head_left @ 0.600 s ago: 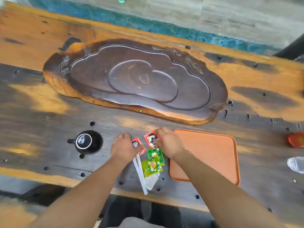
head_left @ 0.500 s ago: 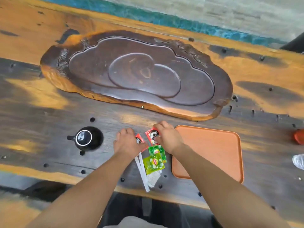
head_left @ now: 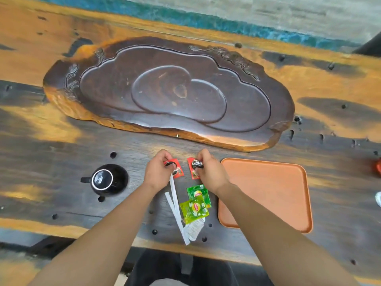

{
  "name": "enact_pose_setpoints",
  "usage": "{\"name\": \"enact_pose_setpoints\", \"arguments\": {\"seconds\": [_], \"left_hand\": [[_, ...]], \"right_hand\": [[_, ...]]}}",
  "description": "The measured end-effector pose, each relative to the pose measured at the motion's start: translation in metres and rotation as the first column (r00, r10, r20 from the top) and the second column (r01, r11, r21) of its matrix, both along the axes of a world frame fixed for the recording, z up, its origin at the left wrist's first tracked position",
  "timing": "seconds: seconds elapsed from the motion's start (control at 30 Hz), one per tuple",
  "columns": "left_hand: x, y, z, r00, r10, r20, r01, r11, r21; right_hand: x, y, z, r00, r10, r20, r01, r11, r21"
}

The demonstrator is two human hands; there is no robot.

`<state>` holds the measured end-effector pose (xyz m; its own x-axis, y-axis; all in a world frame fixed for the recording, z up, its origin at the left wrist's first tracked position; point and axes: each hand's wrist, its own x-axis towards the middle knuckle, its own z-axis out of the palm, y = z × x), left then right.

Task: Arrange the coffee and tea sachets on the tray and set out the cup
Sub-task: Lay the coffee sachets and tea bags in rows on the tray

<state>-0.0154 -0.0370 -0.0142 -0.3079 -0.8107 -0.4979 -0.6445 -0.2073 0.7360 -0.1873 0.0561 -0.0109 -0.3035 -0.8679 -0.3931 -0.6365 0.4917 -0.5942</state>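
My left hand (head_left: 157,171) pinches one red coffee sachet (head_left: 178,171) by its top edge. My right hand (head_left: 210,172) pinches a second red coffee sachet (head_left: 193,169) the same way, a small gap between the two. Below them on the table lie two green tea sachets (head_left: 195,205), a white sachet (head_left: 193,229) partly under them, and two long white stick sachets (head_left: 175,205). An orange tray (head_left: 266,193) with nothing on it lies right of my right hand. A black cup (head_left: 107,179) stands upside down to the left.
A large dark carved wooden tea board (head_left: 169,93) lies across the table behind my hands. At the right edge are part of a red object (head_left: 378,167) and part of a white object (head_left: 378,199). The wooden table (head_left: 41,141) has several small holes.
Both hands have lifted their fingers onto the red coffee sachets and drawn them apart; the left sachet has moved left, off the stick sachets. The camera has tilted slightly.
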Motion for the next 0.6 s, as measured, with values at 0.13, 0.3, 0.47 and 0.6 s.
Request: {"name": "enact_pose_setpoints", "arguments": {"seconds": [0.13,0.3,0.47,0.6], "left_hand": [[-0.014,-0.013,0.019,0.974,0.097,-0.207,-0.105,0.994,-0.03],[-0.053,-0.011,0.04,0.947,0.056,-0.317,-0.084,0.994,-0.075],[-0.106,0.042,0.028,0.949,-0.212,-0.232,0.229,0.972,0.048],[-0.144,0.083,0.011,0.921,-0.383,-0.071,0.385,0.923,0.01]], "right_hand": [[-0.012,0.009,0.015,0.963,-0.241,0.121,0.261,0.947,-0.189],[-0.058,0.045,0.035,0.859,-0.433,0.273,0.499,0.829,-0.254],[-0.103,0.104,0.029,0.778,-0.573,0.258,0.61,0.787,-0.093],[-0.124,0.126,0.012,0.785,-0.588,0.198,0.599,0.8,0.0]]}}
